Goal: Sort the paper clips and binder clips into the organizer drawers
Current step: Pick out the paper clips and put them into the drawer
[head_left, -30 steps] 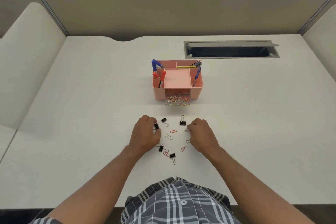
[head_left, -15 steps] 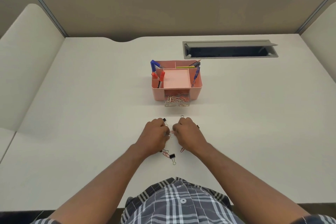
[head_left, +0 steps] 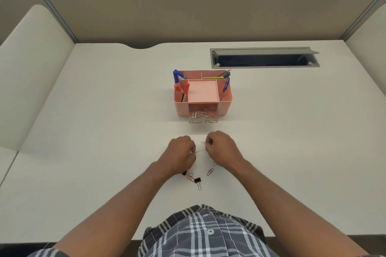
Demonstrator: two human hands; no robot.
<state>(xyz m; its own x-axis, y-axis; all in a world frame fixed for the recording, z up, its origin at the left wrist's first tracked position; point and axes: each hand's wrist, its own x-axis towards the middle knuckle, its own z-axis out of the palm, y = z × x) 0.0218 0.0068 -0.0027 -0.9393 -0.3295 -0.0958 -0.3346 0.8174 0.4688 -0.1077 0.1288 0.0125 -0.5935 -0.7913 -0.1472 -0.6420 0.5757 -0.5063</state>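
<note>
A pink desk organizer (head_left: 225, 107) stands mid-desk, its clear drawer (head_left: 203, 118) pulled out and holding several paper clips. My left hand (head_left: 181, 152) and my right hand (head_left: 221, 148) hover close together just in front of the drawer. Both have curled fingers pinching small clips that show only as thin blurred wire between them. Behind my hands on the desk lie a black binder clip (head_left: 197, 179), a second black binder clip (head_left: 184, 172) half hidden by my left wrist, and two red paper clips (head_left: 210, 171) (head_left: 190, 178).
Pens and markers (head_left: 176, 75) stand in the organizer's top compartments. A grey cable slot (head_left: 263, 57) with a raised lid lies at the back right of the desk. Partition walls (head_left: 167, 10) close off the back and sides.
My hands came together from either side of the clip pile and moved forward toward the drawer. Several clips that lay between them no longer show on the desk.
</note>
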